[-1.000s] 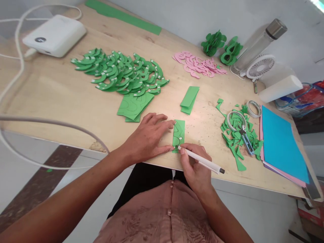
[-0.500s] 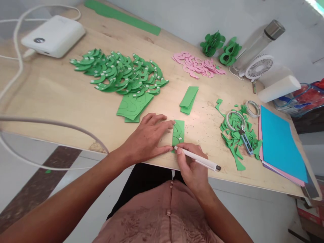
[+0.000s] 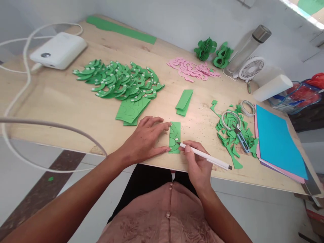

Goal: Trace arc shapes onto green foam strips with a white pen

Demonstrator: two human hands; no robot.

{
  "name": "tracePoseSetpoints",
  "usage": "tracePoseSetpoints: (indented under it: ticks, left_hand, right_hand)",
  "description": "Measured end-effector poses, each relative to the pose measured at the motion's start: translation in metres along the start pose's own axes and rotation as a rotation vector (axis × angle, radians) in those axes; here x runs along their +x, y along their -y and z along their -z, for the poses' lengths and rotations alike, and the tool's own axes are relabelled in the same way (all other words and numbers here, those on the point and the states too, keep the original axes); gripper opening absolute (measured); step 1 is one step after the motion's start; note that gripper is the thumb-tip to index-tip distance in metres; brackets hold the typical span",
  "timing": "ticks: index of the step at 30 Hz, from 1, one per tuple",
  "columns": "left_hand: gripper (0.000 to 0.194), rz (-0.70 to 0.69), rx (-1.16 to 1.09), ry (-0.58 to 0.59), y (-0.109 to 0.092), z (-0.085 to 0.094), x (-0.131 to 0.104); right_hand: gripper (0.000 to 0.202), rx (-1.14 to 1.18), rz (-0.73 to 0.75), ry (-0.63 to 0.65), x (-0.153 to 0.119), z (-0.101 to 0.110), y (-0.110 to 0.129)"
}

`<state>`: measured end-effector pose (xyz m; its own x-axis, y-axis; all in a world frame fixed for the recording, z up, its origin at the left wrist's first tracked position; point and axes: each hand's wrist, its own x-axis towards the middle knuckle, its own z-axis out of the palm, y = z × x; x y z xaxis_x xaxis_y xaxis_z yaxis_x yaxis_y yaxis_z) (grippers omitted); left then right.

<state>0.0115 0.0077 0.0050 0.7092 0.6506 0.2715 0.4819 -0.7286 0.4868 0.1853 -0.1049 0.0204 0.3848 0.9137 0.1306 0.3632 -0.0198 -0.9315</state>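
Note:
A small green paper rectangle with curved drawn lines lies near the table's front edge. My left hand rests with fingers apart, thumb and index fingertip on the paper's left edge. A white pen with a dark end is held in my right hand, its tip at the right part of the paper. Above the paper lies a folded green paper strip. Beyond my left hand are green sheets with traced curves, partly under a heap of curved green cut-outs.
Green scraps hold snips and tape rolls. Coloured sheets lie at right. Pink cut-outs, a bottle and a small fan stand behind. A white power bank trails a cable across the left.
My right hand has moved slightly right, and the pen tip has shifted from the paper's lower left to its right side. The view has tilted slightly; my left hand keeps its place on the paper.

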Motion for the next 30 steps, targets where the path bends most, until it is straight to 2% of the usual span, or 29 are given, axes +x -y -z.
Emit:
tracePoseSetpoints:
  ticks: [4,9,14,17,20,25,30]
  left_hand:
    - [0.057,0.025,0.0,0.016,-0.001,0.001,0.0]
    - [0.056,-0.003,0.007,-0.005,0.0,0.001,-0.001]
    - [0.042,-0.004,-0.067,-0.061,-0.004,0.004,-0.002]
    - [0.032,0.034,-0.092,-0.096,-0.013,0.006,-0.007]
    - [0.03,0.075,-0.084,-0.101,-0.026,0.003,-0.015]
    - [0.021,0.076,-0.022,-0.165,-0.043,-0.006,-0.023]
    - [0.008,0.093,0.04,-0.177,-0.05,-0.011,-0.023]
  right_hand:
    - [0.019,0.044,0.0,-0.04,-0.002,0.012,-0.007]
    - [0.022,-0.011,0.062,-0.025,-0.005,0.017,-0.007]
    - [0.025,-0.147,0.201,-0.004,-0.003,0.014,-0.006]
    - [0.025,-0.259,0.322,-0.024,-0.001,0.011,-0.008]
    - [0.026,-0.358,0.398,-0.033,0.0,0.009,-0.01]
    - [0.027,-0.445,0.433,0.016,0.0,0.006,-0.014]
    - [0.027,-0.43,0.452,0.07,-0.002,0.006,-0.014]
